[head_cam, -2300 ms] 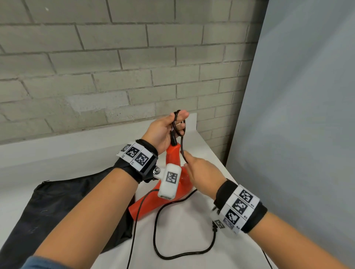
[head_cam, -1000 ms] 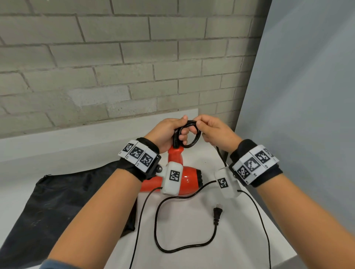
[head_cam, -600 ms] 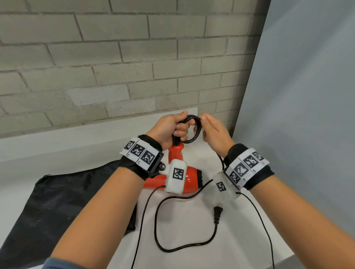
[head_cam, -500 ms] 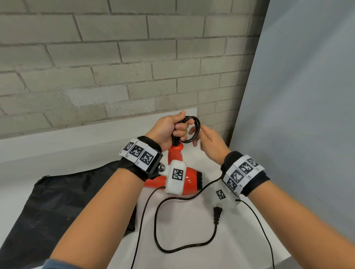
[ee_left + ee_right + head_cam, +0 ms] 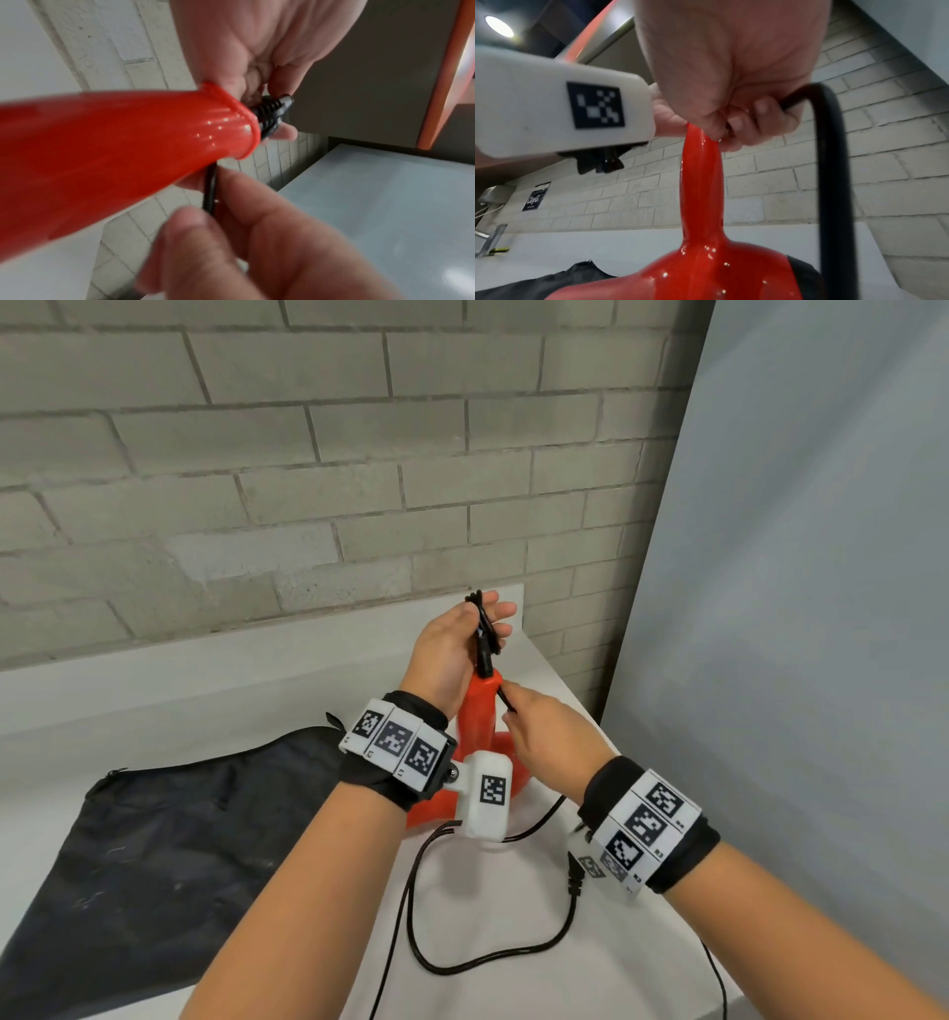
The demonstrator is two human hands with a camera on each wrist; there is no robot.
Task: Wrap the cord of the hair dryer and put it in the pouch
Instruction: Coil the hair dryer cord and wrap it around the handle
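Observation:
The red hair dryer (image 5: 480, 711) stands with its handle pointing up, its body on the white table (image 5: 513, 978). My left hand (image 5: 485, 629) grips the handle's top end and holds small loops of the black cord (image 5: 482, 960) against the ribbed strain relief (image 5: 272, 113). My right hand (image 5: 513, 711), just below and to the right beside the handle, pinches the cord (image 5: 834, 162) coming down from those loops. The remaining cord lies in a loose curve on the table, ending at the plug (image 5: 575, 875). The black pouch (image 5: 169, 839) lies flat to the left.
A grey brick wall (image 5: 308, 480) runs along the back behind a low white ledge (image 5: 205, 670). A grey panel (image 5: 796, 608) closes off the right side, near the table's right edge. A second thin cable (image 5: 719, 983) hangs by my right forearm.
My right hand has come down from the loop at the handle's top to beside the handle, still pinching cord. The round loop now lies flattened in my left hand.

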